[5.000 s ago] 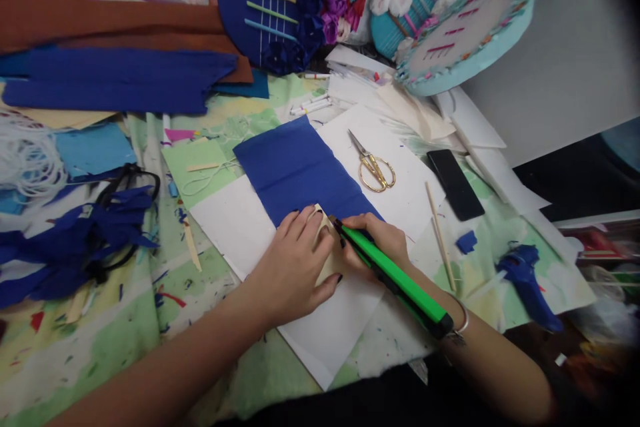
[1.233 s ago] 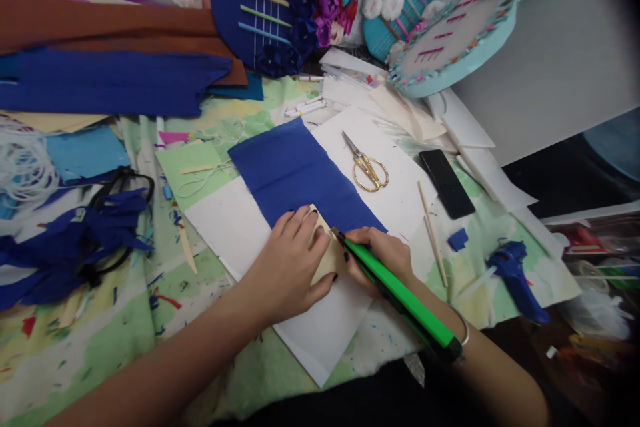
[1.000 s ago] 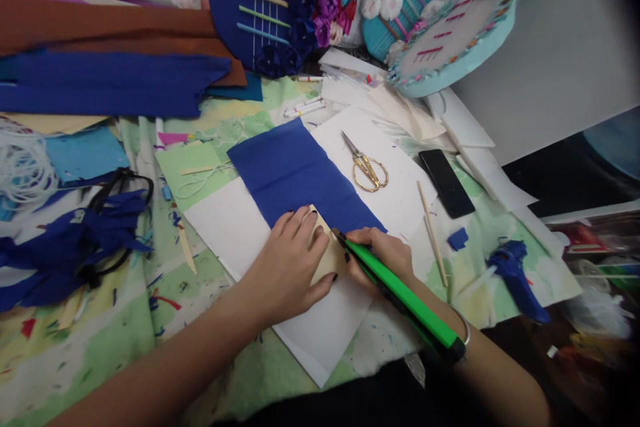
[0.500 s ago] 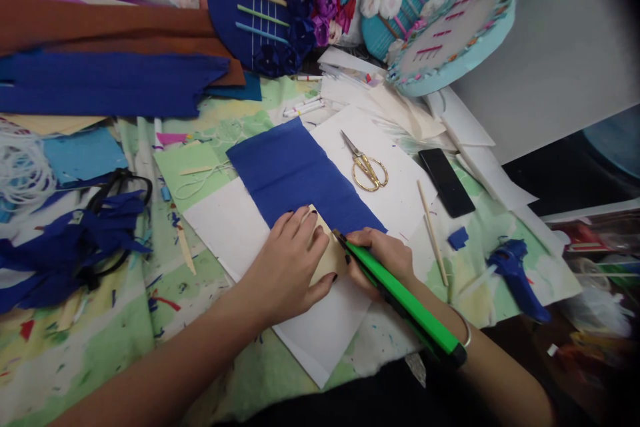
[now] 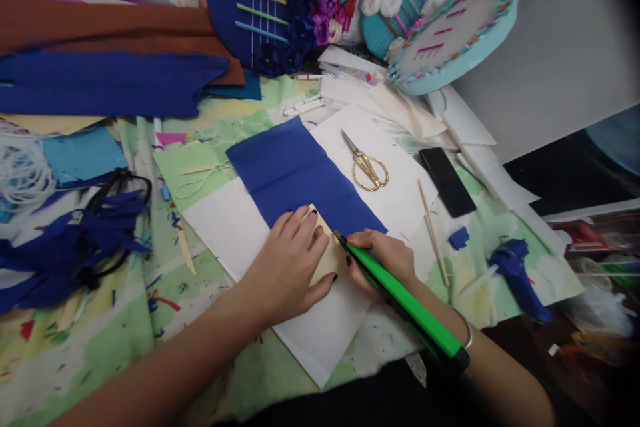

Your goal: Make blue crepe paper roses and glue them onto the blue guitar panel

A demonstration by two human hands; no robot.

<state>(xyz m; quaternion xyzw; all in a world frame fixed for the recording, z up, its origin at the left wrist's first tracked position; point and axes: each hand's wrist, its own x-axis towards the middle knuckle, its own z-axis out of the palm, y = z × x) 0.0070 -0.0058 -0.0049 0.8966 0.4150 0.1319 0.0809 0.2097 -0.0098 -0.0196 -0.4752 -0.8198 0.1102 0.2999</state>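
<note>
My left hand [image 5: 287,263] lies with its fingers spread on a cream piece of card [image 5: 327,260]. The card rests on the lower edge of a blue sheet [image 5: 300,170] that looks like crepe paper. My right hand [image 5: 385,253] is closed round a green and black utility knife [image 5: 405,303], its tip at the card's right edge beside the blue sheet. White paper [image 5: 330,340] lies underneath both. Gold-handled scissors [image 5: 369,170] lie on the white paper, beyond my right hand. My left palm and fingers hide part of the card.
A phone [image 5: 447,181], a thin wooden stick [image 5: 434,233] and a blue glue gun [image 5: 517,277] lie on the right. Blue scraps [image 5: 60,240] and white cord [image 5: 23,160] lie left. Decorated round boards [image 5: 245,7] and folded blue paper [image 5: 110,83] are at the back.
My right hand and the knife have shifted slightly down along the card's edge compared with five seconds ago. My left hand stays on the card. The view has moved a little.
</note>
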